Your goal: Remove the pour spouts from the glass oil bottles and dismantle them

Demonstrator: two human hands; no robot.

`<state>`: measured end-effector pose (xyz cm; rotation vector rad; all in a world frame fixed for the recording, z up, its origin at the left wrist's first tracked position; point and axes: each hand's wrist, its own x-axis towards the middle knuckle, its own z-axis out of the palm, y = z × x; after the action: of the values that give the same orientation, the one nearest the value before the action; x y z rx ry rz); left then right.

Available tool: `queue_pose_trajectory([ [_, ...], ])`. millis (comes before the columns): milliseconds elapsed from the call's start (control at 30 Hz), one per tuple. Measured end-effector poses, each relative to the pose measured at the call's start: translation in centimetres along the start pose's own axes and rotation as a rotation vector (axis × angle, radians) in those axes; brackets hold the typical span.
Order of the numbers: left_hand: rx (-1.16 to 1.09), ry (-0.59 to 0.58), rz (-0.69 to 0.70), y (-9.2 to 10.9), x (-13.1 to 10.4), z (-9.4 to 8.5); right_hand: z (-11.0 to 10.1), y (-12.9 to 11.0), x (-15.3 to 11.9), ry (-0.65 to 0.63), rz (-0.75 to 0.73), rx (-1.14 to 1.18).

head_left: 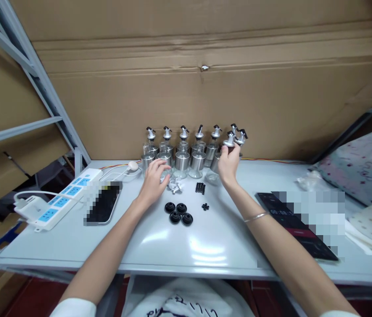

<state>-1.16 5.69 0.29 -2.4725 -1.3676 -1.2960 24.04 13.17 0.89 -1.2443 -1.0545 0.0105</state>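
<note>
Glass bottles with steel sleeves stand in rows at the back of the table. The back-row bottles (pixel 212 149) carry silver and black pourer tops; several front ones (pixel 182 161) have bare necks. My right hand (pixel 229 164) is closed around a pourer top (pixel 230 138) at the right end of the rows. My left hand (pixel 155 178), fingers apart and holding nothing visible, is in front of the left bottles, beside small silver-white parts (pixel 175 186). Nearer me lie black round caps (pixel 181 208), short black tubes (pixel 200 188) and tiny black pieces (pixel 205 206).
A white power strip (pixel 61 201) with a plug and cables lies at the left, near a phone (pixel 104 203). On the right, a dark tablet (pixel 296 224) is under my right forearm's side. Cardboard (pixel 173 97) walls the back; patterned fabric (pixel 364 163) sits far right.
</note>
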Motion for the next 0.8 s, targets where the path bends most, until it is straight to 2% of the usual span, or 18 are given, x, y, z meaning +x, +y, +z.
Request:
queue_pose_trajectory([
  [200, -0.012, 0.143, 0.263, 2.7, 0.0, -0.8, -4.2, -2.4, -1.5, -0.046, -0.222, -0.003],
  [300, -0.010, 0.169, 0.355, 4.1, -0.2, -0.9, -6.0, -4.4, -3.5, -0.110, -0.489, -0.131],
  [400, -0.035, 0.189, 0.406, 5.0, -0.4, -1.0, -6.8, -6.1, -5.4, -0.279, -0.801, -0.140],
  [467, -0.061, 0.203, 0.424, 5.2, -0.4, -1.1, -6.9, -6.8, -6.2, -0.368, -0.909, -0.125],
  [667, -0.056, 0.149, 0.430, 5.3, -0.3, -1.4, -6.8, -7.1, -6.7, -0.538, -1.017, -0.088],
  [800, -0.082, 0.135, 0.437, 5.2, -0.1, -1.3, -6.7, -6.9, -6.5, -0.594, -1.067, -0.063],
])
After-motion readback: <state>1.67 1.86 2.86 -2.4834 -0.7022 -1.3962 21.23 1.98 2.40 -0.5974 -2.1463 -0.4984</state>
